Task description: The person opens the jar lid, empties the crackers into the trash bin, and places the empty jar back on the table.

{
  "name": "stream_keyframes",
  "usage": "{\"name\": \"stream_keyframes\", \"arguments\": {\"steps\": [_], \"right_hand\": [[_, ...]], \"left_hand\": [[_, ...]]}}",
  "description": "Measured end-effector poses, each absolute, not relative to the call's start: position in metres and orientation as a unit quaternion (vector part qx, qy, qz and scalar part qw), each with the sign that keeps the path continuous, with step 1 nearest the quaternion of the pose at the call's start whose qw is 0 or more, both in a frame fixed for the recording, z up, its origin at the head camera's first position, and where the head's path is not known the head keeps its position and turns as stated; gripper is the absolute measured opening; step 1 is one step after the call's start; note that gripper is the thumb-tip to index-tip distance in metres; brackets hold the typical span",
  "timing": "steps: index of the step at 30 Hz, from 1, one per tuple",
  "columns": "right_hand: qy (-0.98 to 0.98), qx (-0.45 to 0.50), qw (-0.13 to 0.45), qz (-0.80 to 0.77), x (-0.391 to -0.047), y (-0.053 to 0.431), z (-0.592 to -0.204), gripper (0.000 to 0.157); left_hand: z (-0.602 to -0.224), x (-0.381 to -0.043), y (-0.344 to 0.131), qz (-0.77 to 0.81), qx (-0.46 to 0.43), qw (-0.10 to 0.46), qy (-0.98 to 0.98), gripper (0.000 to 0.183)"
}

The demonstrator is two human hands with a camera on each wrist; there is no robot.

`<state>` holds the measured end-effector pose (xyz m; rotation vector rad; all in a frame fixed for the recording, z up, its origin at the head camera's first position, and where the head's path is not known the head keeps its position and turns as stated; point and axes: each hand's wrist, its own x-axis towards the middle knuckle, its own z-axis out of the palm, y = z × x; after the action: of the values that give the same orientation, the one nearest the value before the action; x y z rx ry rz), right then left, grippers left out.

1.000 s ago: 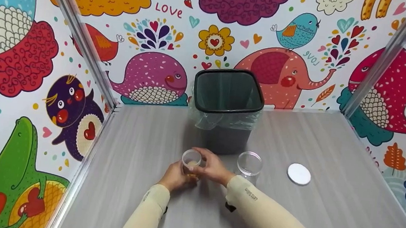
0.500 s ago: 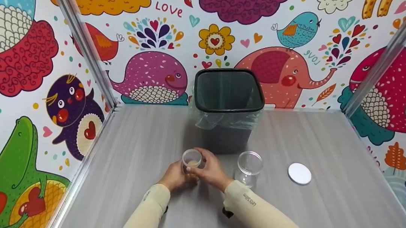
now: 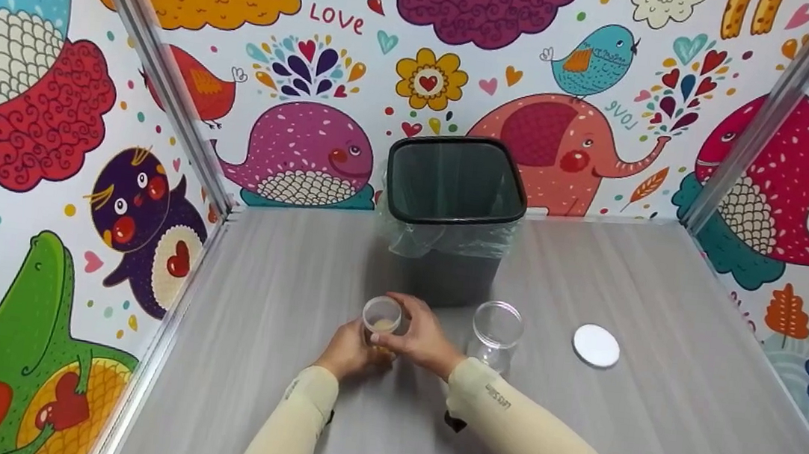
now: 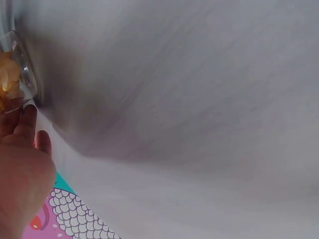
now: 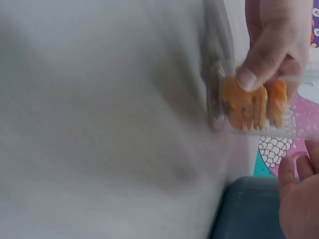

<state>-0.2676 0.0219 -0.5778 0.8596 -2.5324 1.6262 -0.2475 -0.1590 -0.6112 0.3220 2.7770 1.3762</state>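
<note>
In the head view a clear plastic jar (image 3: pixel 382 313) stands upright, its mouth uncovered. Several orange-yellow food pieces (image 5: pixel 244 104) lie at its bottom, their kind unclear. My left hand (image 3: pixel 348 351) grips the jar low on its left side; in the right wrist view its thumb presses the wall beside the pieces. From the right, my right hand (image 3: pixel 426 338) holds the upper part, fingers behind the rim and thumb in front. The jar's base is right at the tabletop. To the right stands a second clear jar (image 3: pixel 498 325), uncovered, partly behind the right wrist.
A dark bin (image 3: pixel 441 272) with a transparent liner stands just beyond the hands. On the right a round white lid (image 3: pixel 596 346) lies on the grey table (image 3: pixel 280 266). Metal-framed walls (image 3: pixel 345 78) with cartoon prints enclose the table.
</note>
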Motion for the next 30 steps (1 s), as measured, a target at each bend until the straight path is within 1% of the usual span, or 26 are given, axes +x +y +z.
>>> {"name": "stream_keyframes", "arguments": {"steps": [4,7,11,15,20,25,27,30], "right_hand": [[-0.807,0.265,0.021,0.527,-0.265,0.018,-0.581,0.075],[-0.811,0.281,0.023,0.513,-0.268,0.019,-0.58,0.071],[-0.812,0.305,-0.007,0.497,-0.272,0.024,-0.575,0.071],[-0.817,0.304,-0.031,0.489,-0.273,0.028,-0.572,0.074],[-0.819,0.291,-0.011,0.495,-0.272,0.024,-0.578,0.077],[-0.809,0.287,0.013,0.513,-0.272,0.021,-0.583,0.074],[-0.81,0.294,0.012,0.508,-0.273,0.022,-0.582,0.073],[-0.812,0.307,-0.008,0.497,-0.275,0.026,-0.577,0.073]], "left_hand": [[-0.61,-0.248,-0.159,0.437,0.098,0.017,0.894,0.062],[-0.611,-0.248,-0.16,0.443,0.095,0.018,0.891,0.061],[-0.613,-0.248,-0.161,0.449,0.1,0.013,0.888,0.06],[-0.612,-0.248,-0.16,0.451,0.096,0.016,0.887,0.066],[-0.612,-0.246,-0.161,0.457,0.103,0.019,0.883,0.066],[-0.61,-0.245,-0.16,0.459,0.096,0.022,0.883,0.066],[-0.61,-0.246,-0.159,0.459,0.09,0.026,0.883,0.065],[-0.61,-0.247,-0.159,0.464,0.086,0.034,0.881,0.065]]}}
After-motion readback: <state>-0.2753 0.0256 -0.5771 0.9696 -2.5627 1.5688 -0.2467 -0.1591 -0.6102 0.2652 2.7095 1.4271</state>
